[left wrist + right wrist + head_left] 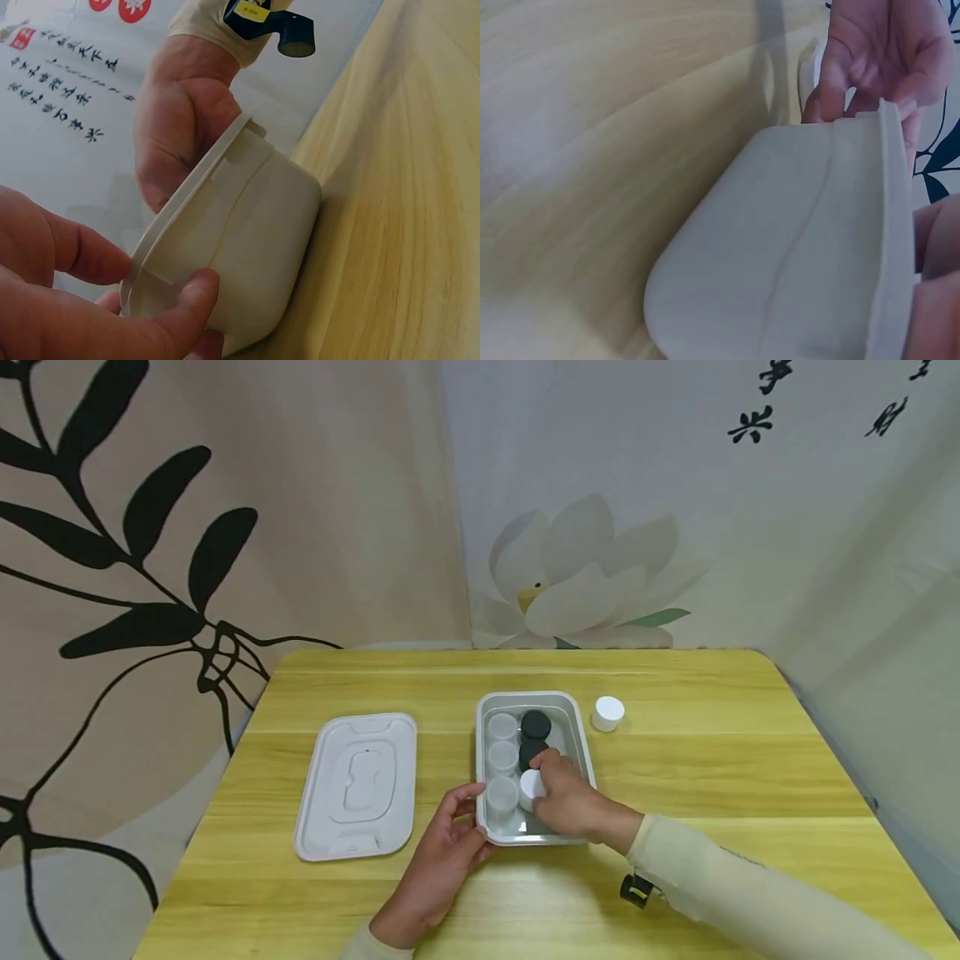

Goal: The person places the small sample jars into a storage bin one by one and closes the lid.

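Observation:
In the head view a white plastic box stands on the table. My left hand holds its near left corner; the left wrist view shows fingers at the rim and on the outer wall of the box. My right hand reaches over the right rim and pinches a small round white jar inside. Beyond that jar are two black-topped jars, the nearer one partly covered by my fingers. Three translucent round jars form the left row. The right wrist view shows mostly the outer wall of the box.
Left of the box a white lid lies flat on the wooden table. Another small white jar stands outside the box, near its far right corner. A printed cloth hangs behind the table.

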`<state>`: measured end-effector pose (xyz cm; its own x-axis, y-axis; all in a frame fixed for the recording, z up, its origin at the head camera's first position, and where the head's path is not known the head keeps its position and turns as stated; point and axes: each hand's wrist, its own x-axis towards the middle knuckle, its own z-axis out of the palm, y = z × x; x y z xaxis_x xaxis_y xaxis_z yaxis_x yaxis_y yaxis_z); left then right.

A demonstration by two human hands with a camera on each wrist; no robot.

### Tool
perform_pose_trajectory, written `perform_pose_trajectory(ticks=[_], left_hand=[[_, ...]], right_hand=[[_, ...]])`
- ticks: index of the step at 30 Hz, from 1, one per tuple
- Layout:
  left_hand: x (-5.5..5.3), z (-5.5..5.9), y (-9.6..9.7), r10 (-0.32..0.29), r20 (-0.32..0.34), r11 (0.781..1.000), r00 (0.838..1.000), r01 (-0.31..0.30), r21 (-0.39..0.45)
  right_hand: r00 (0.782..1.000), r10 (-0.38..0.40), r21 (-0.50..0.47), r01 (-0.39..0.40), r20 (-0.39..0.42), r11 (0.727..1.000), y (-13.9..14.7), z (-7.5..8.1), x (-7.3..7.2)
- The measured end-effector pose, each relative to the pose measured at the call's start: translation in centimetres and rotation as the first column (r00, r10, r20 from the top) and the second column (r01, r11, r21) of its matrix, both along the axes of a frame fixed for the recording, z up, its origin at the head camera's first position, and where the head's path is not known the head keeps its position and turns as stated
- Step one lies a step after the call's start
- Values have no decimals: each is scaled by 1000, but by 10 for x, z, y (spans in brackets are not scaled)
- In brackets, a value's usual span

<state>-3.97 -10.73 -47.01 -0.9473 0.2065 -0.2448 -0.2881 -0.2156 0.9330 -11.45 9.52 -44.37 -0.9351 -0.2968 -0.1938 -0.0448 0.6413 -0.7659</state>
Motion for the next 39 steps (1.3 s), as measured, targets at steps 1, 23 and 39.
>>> perform_pose_trajectory(ticks=[1,23,39], left_hand=[[0,0,0,-1,1,1000,1000,1,1],[0,-1,1,4,9,1000,1000,-4,-6],[-2,0,1,6,22,1000,1000,-5,-18]], right_hand=[[1000,1,-1,-1,7,1000,0,1,0],[995,-46,-65,51,86,997,6,12,-8],[982,-86,-384,146,169,912,32,36,-24]])
